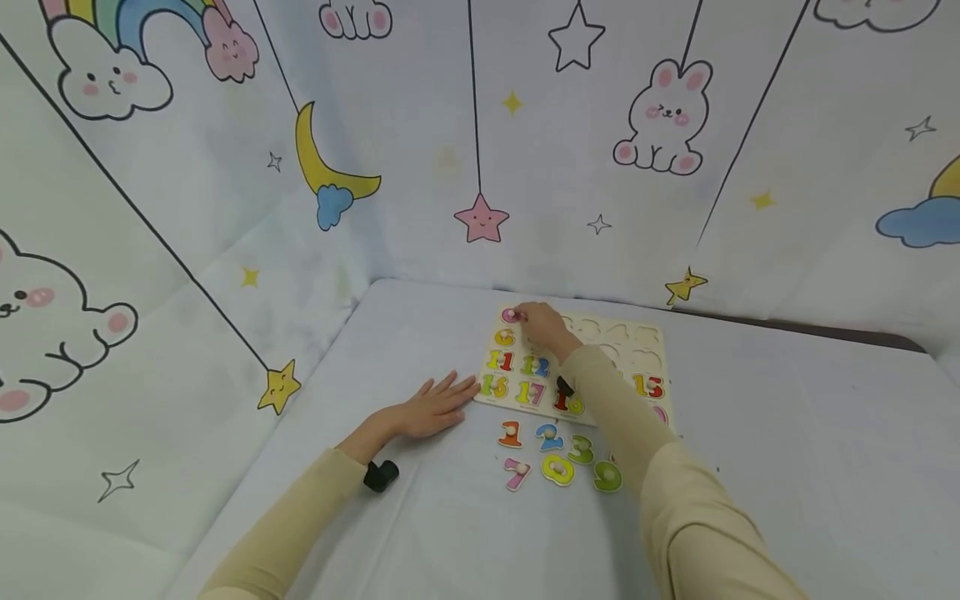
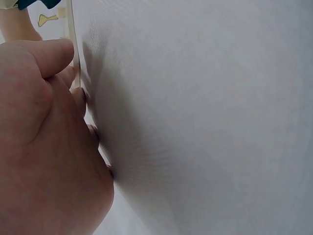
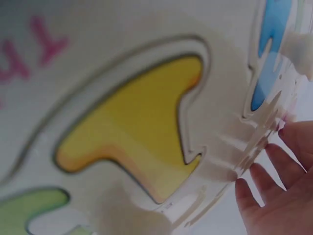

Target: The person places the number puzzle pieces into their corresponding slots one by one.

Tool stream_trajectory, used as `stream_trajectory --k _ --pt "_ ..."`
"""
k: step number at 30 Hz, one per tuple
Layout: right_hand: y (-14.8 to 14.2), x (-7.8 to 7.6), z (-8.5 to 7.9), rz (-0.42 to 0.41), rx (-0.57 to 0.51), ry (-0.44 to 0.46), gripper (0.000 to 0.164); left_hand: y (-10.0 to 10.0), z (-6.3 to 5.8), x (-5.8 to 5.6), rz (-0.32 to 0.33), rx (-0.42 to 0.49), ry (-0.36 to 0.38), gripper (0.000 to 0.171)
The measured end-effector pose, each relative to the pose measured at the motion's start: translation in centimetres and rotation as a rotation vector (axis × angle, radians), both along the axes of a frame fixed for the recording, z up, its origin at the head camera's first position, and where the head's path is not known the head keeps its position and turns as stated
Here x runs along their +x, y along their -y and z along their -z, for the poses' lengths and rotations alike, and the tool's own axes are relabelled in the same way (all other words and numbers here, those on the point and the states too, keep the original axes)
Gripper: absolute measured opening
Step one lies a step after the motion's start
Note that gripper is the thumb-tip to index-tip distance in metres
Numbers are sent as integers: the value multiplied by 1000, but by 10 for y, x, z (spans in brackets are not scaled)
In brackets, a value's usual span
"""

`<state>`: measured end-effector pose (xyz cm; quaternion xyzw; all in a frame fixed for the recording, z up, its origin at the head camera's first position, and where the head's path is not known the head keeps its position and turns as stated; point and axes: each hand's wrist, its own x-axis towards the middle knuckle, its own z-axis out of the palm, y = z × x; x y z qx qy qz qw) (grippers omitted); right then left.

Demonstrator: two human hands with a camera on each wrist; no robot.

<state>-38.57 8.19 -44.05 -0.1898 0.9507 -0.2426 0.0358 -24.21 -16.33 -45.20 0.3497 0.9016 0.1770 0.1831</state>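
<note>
My left hand [image 1: 435, 407] lies palm down on the white table, fingers spread, with its fingertips at the left edge of a wooden number puzzle board [image 1: 517, 408]. At the board's far left corner, my right hand [image 1: 546, 327] pinches the knob of a small pink number piece [image 1: 509, 316]; its exact digit is partly covered. Just below that piece sits a yellow-orange 6 [image 1: 504, 337]. Rows with 11 [image 1: 500, 361], 12 [image 1: 535, 367], 16 [image 1: 493, 387] and 17 [image 1: 531, 393] fill the near left of the board. The right forearm covers part of its middle.
Loose knobbed digits lie in front of the board: an orange 1 [image 1: 510, 434], a blue 2 [image 1: 550, 437], a green 3 [image 1: 581, 450], a pink 7 [image 1: 517, 472], a yellow 0 [image 1: 558, 471] and a green piece [image 1: 608, 477]. A patterned cloth wall [image 1: 420, 242] stands behind the table.
</note>
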Motion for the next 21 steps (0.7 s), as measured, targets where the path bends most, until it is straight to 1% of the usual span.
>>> stream_trajectory --k 3,6,11,16,19,21 --pt "-1 -1 0 -12 40 54 43 -1 0 -1 5 1 -4 53" --pt "-2 -1 -1 -9 43 93 47 -1 1 -2 6 14 2 53" --pt "-3 3 -8 -1 36 117 46 -3 2 -2 12 16 8 53" --pt "0 8 -23 -16 75 107 45 -3 4 -1 14 17 9 53" --pt "2 14 -37 -31 54 91 45 0 3 -1 14 15 -4 53" --pt "5 22 -46 -70 42 74 43 2 2 -2 11 6 -13 53"
